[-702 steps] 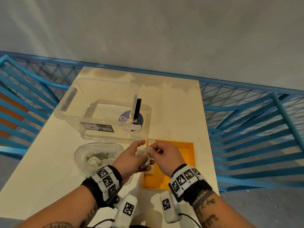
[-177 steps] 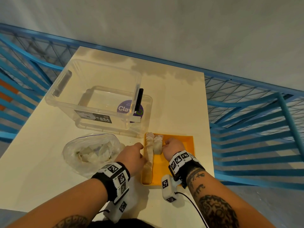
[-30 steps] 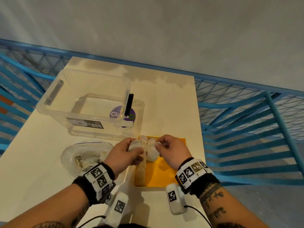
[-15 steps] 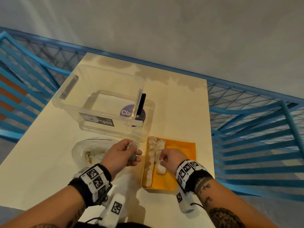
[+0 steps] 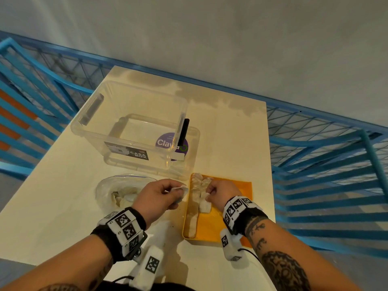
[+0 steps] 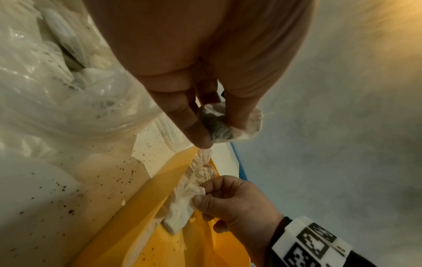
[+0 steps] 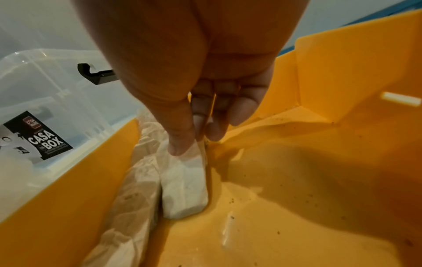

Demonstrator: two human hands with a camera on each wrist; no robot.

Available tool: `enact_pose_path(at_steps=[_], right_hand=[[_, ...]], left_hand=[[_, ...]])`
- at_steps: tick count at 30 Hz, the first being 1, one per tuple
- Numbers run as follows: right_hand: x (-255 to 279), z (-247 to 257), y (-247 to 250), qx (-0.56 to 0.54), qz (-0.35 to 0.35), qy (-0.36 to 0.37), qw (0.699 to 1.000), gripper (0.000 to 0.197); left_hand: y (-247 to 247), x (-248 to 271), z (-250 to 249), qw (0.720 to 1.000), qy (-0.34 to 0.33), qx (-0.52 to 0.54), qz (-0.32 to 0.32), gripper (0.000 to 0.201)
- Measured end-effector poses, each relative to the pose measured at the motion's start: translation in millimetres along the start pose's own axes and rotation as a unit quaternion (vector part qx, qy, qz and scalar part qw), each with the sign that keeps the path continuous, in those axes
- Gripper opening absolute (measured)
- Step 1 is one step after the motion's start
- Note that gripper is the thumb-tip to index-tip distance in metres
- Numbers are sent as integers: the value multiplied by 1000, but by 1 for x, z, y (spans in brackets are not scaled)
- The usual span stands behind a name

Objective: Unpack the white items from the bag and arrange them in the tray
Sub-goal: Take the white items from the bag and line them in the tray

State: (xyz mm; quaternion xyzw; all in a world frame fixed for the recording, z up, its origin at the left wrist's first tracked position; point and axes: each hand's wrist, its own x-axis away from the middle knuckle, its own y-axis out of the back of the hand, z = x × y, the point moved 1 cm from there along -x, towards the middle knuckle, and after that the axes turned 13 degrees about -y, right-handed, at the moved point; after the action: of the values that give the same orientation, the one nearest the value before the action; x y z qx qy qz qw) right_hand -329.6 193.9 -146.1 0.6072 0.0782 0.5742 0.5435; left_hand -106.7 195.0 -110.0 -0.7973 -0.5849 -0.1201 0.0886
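An orange tray (image 5: 228,208) lies at the table's near right. Several white items (image 5: 194,206) lie in a row along its left wall. My right hand (image 5: 207,193) reaches into the tray, and its thumb and fingers pinch the top of a white block (image 7: 185,180) standing beside that row. Left of the tray, my left hand (image 5: 178,192) hovers and pinches a small crumpled translucent wrapper (image 6: 228,130). The clear plastic bag (image 5: 121,192) lies further left with more white items inside.
A clear storage box (image 5: 134,131) with a black clip stands behind the bag and tray, on its lid. The table's right edge runs close to the tray. Blue metal railings surround the table on both sides, below a grey wall.
One second ago both hands held a white item together above the tray. Now the right hand has lowered it into the second row, and the left hand has drawn away left with the wrapper.
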Motion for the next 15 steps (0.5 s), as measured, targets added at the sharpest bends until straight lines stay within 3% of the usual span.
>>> enact_pose_path(at_steps=[4,6,9,12,15], right_hand=[[13,4,11,-28,-38,31,998,18],[29,11,21,-102,-50,76,991,17],[60,24,31,-237,15,137,962,19],[77,28,34,-252,22,170,952,11],[75,20,35,-238,-24,167,956,3]], left_hand=[[-4,0,-2,1000,-7,12,3,6],[-8,-1,-2,1000,-10,19,5,7],[-17,-2,-3,999,-17,24,18,10],[-29,-2,-6,999,-28,24,22,14],[-38,0,-7,998,-29,30,44,13]])
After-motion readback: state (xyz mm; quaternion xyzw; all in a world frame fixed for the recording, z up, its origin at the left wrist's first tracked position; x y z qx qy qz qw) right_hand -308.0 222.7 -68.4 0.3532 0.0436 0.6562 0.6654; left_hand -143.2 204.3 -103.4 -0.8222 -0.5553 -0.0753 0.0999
